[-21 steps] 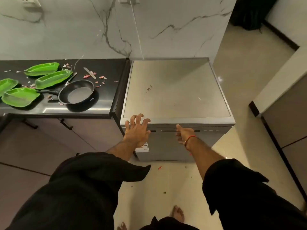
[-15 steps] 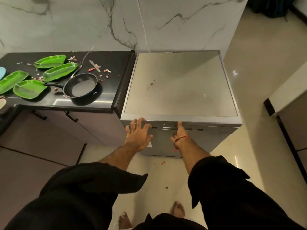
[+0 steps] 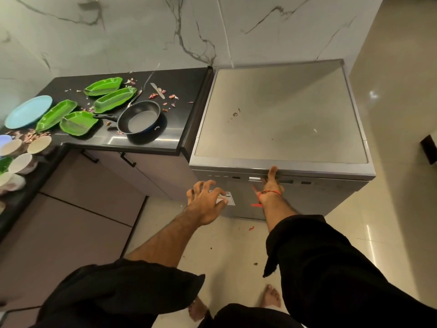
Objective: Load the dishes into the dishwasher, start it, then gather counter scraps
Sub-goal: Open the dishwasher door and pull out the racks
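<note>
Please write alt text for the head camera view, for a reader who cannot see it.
A person's right hand reaches up to the top edge of a closed silver dishwasher door, while the left hand hovers spread beside it. On the black counter to the left lie green leaf-shaped dishes, a black frying pan, a blue plate and scattered scraps.

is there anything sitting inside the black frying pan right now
No, the frying pan on the counter shows only its bare grey cooking surface.

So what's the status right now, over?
Right hand at dishwasher door's top edge, left hand empty. Door shut. Dishes, frying pan still on counter.
</note>
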Tool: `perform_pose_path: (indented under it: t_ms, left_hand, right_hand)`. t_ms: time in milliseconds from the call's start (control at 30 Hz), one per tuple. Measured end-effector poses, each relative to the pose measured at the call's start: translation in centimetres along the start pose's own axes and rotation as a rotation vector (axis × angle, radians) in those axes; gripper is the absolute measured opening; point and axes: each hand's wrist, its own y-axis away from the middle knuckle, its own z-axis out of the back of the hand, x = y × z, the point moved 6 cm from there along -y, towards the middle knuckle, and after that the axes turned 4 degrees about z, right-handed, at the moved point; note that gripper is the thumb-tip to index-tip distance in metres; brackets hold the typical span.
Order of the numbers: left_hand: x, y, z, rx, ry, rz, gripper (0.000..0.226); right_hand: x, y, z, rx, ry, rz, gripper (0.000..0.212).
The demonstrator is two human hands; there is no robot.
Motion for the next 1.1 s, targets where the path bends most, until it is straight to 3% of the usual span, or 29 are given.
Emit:
perform_pose_path:
  t_ms: [167, 200, 267, 300, 333, 367, 433, 467, 567, 633, 700, 767, 900, 1100]
  left_hand:
    - [1.5, 0.9, -1.2, 0.065, -0.016, 0.016, 0.036]
    - [1.8, 1.0, -1.4, 0.069, -0.009, 0.016, 0.035]
    - [2.1, 1.3, -1.8, 0.059, 0.016, 0.006, 0.035]
    - [2.4, 1.3, -2.0, 0.051, 0.033, 0.0, 0.036]
    - [2.6, 1.3, -2.2, 0.042, 0.05, 0.002, 0.037]
    - [2.8, 1.4, -2.6, 0.039, 0.064, 0.002, 0.039]
    - [3.3, 1.5, -3.6, 0.048, 0.063, -0.013, 0.044]
    - [3.6, 1.5, -4.3, 0.066, 0.041, -0.038, 0.049]
    - [4.8, 1.3, -6.1, 0.162, -0.088, -0.143, 0.067]
    - [5.5, 0.6, -6.9, 0.214, -0.165, -0.22, 0.075]
    - [6.1, -0.4, -7.9, 0.269, -0.198, -0.268, 0.073]
    - [7.0, -0.8, -10.1, 0.369, -0.204, -0.3, 0.068]
    - [9.3, 1.6, -15.9, 0.442, -0.147, -0.298, 0.06]
    - [11.2, 6.7, -23.4, 0.526, -0.145, -0.338, 0.059]
  right_hand:
    - [-1.6, 0.6, 0.7, -0.143, 0.108, -0.102, 0.104]
    - [-2.7, 0.9, 1.1, -0.152, 0.184, -0.145, 0.1]
    - [-3.5, 2.5, 2.2, -0.089, 0.43, -0.083, 0.056]
    - [-4.5, 2.9, 2.8, -0.082, 0.456, -0.068, 0.047]
    - [-5.3, 2.9, 4.0, -0.182, 0.421, -0.061, 0.05]
    - [-6.2, 3.0, 5.4, -0.266, 0.378, -0.046, 0.066]
    - [-6.9, 2.7, 8.1, -0.451, 0.531, 0.018, 0.127]
    - [-8.0, 0.4, 9.6, -0.503, 0.599, -0.004, 0.141]
    - [-8.6, 0.5, 11.4, -0.63, 0.819, 0.032, 0.144]
    - [-6.2, 5.5, 10.0, -0.702, 1.202, 0.238, 0.121]
    - [-6.2, 6.5, 8.4, -0.513, 1.607, 0.418, 0.101]
    - [-7.9, 5.8, 9.2, -0.295, 1.796, 0.354, 0.086]
    - [-10.8, 5.6, 11.6, -0.085, 2.122, 0.23, 0.066]
    - [-19.7, 5.8, 16.5, 0.098, 2.199, 0.051, 0.052]
